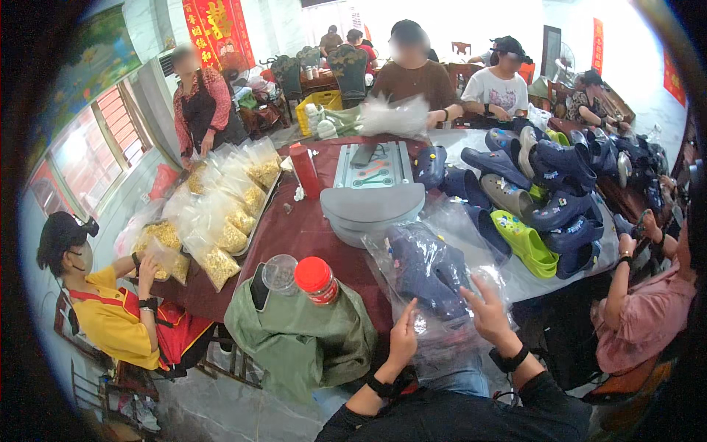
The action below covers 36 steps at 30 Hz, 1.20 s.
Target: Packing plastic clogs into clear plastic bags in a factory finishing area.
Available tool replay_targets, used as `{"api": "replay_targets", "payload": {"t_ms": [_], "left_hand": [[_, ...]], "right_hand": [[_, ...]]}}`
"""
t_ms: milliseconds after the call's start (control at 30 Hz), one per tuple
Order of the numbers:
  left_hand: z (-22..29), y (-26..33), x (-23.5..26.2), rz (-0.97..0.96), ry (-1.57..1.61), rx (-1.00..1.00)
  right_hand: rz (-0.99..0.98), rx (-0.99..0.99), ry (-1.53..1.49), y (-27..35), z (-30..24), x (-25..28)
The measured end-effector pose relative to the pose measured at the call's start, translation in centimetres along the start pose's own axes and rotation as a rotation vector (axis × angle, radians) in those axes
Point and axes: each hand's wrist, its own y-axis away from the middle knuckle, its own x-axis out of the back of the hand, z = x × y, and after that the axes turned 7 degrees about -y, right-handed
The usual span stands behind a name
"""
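Observation:
A clear plastic bag [443, 329] lies in front of me at the table's near edge, with a pair of navy clogs [427, 269] inside. My left hand [402, 340] is closed on the bag's near left side, its index finger pointing up along the film. On the other side, my right hand [492, 315] rests against the bag with its fingers stretched and apart. Just beyond the bag stands a grey plastic case with a rounded front [373, 210]. Loose clogs in navy, grey and lime green [524, 241] are heaped to the right of the bag.
A red-lidded jar [317, 280] and a clear tub [280, 275] stand on green cloth [294, 335] to my left. Bags of yellow pieces [221, 228] fill the table's left part. A red box [303, 169] stands beyond. Co-workers sit or stand around the table, one close at my right [641, 309].

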Motion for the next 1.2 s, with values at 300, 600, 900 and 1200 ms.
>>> {"api": "replay_targets", "payload": {"t_ms": [300,600,900,1200], "left_hand": [[-0.7,0.2,-0.3,-0.030,0.241,0.062],[0.6,0.2,-0.4,-0.146,0.482,0.156],[0.8,0.3,-0.3,-0.255,0.554,0.187],[0.0,0.5,-0.5,-0.263,0.520,0.165]], "right_hand": [[-0.349,0.055,0.156,1.1,-1.0,-2.0],[-0.268,-0.037,0.333,0.9,-2.8,-4.5],[-0.079,-0.085,0.428,1.1,-2.2,-6.3],[-0.010,-0.117,0.460,1.0,-2.7,-6.4]]}}
